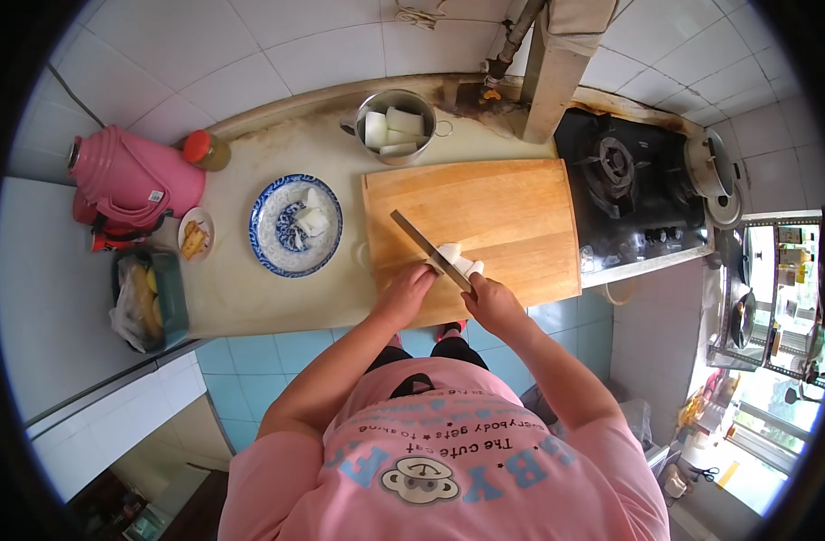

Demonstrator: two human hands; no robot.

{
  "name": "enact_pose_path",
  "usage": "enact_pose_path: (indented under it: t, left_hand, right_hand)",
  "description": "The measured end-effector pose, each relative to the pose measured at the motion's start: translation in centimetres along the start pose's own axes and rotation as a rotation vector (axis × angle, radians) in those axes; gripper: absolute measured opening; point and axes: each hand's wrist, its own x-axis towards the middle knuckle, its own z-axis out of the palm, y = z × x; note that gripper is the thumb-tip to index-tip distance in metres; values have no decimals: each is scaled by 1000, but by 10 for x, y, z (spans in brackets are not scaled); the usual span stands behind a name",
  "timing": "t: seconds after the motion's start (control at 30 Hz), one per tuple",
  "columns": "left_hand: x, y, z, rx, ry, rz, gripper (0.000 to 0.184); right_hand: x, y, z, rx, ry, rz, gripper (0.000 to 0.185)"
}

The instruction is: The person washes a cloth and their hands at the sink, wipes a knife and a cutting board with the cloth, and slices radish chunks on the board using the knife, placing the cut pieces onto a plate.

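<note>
While your right grip (497, 307) is clasping knife (421, 239), your left grip (407, 293) is resting beside it, cannot tell if holding anything; white chunks (452, 252) are lying by knife on cutting board (489, 200), board sitting on desk (308, 149).

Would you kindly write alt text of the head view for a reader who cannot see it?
A person's right hand holds a knife beside white chunks on a wooden board, the left hand close by. Beyond the board, a metal pot holds white pieces; a blue-rimmed plate lies left, a stove right.
</note>
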Motion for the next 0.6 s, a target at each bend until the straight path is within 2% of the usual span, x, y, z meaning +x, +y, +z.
enact_pose_path:
  t: [0.2, 0.6]
  left_hand:
    - [0, -4, 10, -39, 6, -66, 30]
    - [-1, -8, 10, -37, 26, -31, 34]
  right_hand:
    - [-15, -14, -24, -97, -67, -42, 19]
    - [2, -11, -7, -115, -58, -72, 17]
